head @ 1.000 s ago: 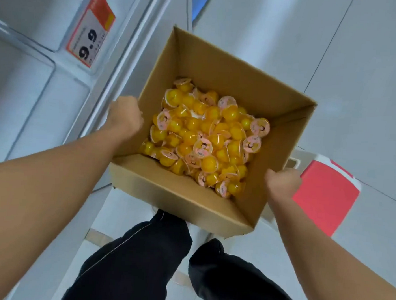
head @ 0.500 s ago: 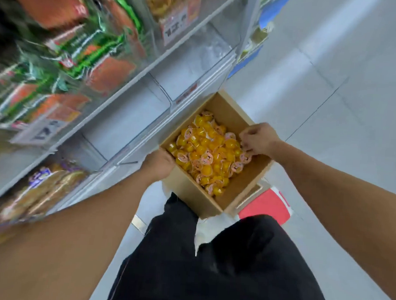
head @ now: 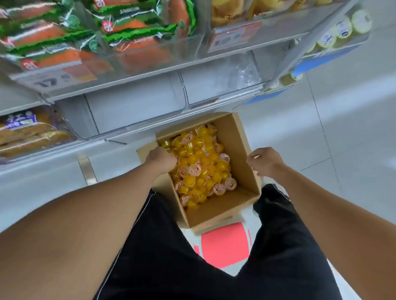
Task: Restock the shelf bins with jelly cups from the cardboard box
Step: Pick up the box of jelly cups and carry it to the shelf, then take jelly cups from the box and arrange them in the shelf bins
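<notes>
The left hand (head: 161,158) is curled among the cups (head: 198,163) in the box (head: 243,138); whether any is held cannot be told. The right hand (head: 264,161) is loosely curled over the box's right edge, holding nothing.

Shop aisle, self-service retail. Shelf unit (head: 151,64) carries packaged snacks in clear bins (head: 135,109); price tags (head: 54,80) clipped along the shelf unit's front edges. Bottled goods (head: 343,26) to the shelf unit's right. Tiled floor (head: 353,146) below it.

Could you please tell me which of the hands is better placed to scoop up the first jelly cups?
Probably the left hand: it is already over the yellow jelly cups inside the brown cardboard box. The right hand sits curled at the box's outer wall, away from the cups.
</notes>
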